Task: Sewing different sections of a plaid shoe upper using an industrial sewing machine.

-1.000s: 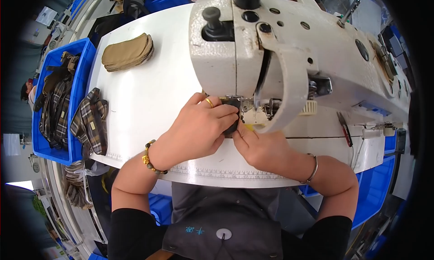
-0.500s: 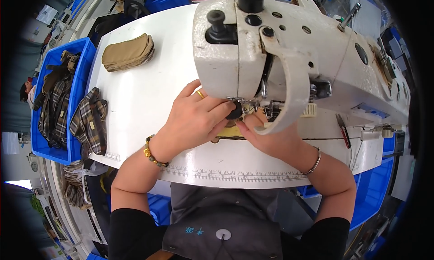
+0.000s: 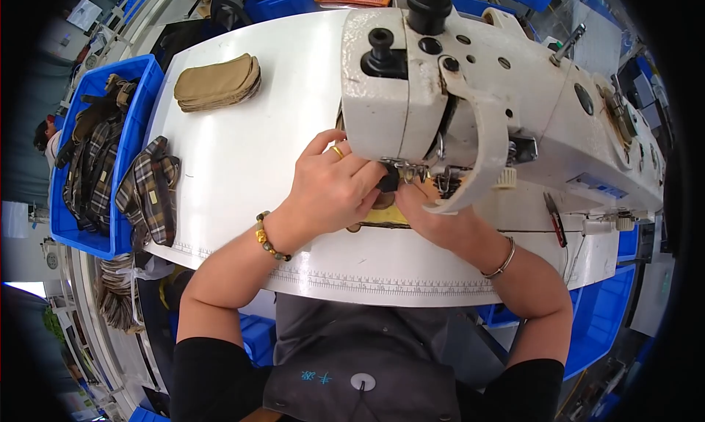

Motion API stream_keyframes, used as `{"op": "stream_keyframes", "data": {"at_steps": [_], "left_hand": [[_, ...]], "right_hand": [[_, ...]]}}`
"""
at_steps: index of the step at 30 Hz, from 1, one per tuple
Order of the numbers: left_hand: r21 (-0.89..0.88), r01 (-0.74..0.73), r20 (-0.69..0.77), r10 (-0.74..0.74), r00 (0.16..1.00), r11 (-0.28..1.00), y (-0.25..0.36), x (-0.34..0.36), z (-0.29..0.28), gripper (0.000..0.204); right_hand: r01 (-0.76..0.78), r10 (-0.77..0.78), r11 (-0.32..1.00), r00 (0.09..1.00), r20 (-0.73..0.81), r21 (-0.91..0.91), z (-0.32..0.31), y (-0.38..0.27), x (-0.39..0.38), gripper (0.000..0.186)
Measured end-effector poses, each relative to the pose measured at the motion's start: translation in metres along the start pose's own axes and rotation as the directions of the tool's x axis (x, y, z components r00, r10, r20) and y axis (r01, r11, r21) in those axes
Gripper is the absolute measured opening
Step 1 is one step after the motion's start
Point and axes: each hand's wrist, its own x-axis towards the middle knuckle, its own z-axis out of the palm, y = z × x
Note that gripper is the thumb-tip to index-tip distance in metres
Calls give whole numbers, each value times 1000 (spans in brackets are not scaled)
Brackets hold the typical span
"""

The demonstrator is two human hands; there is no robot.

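A white sewing machine [image 3: 376, 103] stands over the white table, its needle area right in front of both hands. My left hand [image 3: 330, 191] is closed, with thumb and fingers pinching a small black piece [image 3: 390, 177] beside the presser foot. What the piece is made of is too small to tell. My right hand [image 3: 437, 220] is bent in close on the other side, its fingertips drawn together next to the black piece. The machine's curved white guard [image 3: 490, 150] hides part of those fingers. A yellow patch [image 3: 387, 215] shows on the work surface beneath the hands.
On the table's left lies a stack of tan fabric pieces [image 3: 218, 84]. A blue bin [image 3: 145, 139] holds plaid items, and a plaid piece [image 3: 152, 194] hangs by its side. Red-handled snips [image 3: 556, 220] lie at the right. A printed ruler [image 3: 382, 283] runs along the front edge.
The view has shifted slightly, so the machine sits further right in it. My right thumb has moved in toward the black piece. My left hand keeps its pinch.
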Motion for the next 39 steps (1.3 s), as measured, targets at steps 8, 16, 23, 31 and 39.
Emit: {"op": "stream_keyframes", "data": {"at_steps": [8,16,23,31,39], "left_hand": [[-38,-31,85,35,996,999,-1,-2,-5,16],[-85,-9,-74,3,997,996,-1,-7,7,24],[-49,-111,-59,108,992,993,-9,-1,6,23],[-86,-272,-248,244,938,958,-12,-1,8,20],[-232,-45,-210,-4,978,972,-3,-6,19,21]], "right_hand": [[-153,159,981,987,-37,123,6,1,-3,8],[-235,254,939,966,-49,252,22,1,-7,8],[-113,120,987,991,-64,117,12,1,-4,8],[-83,94,992,989,-117,90,2,-3,4,11],[41,-45,998,996,-81,-43,6,-5,1,16]]}}
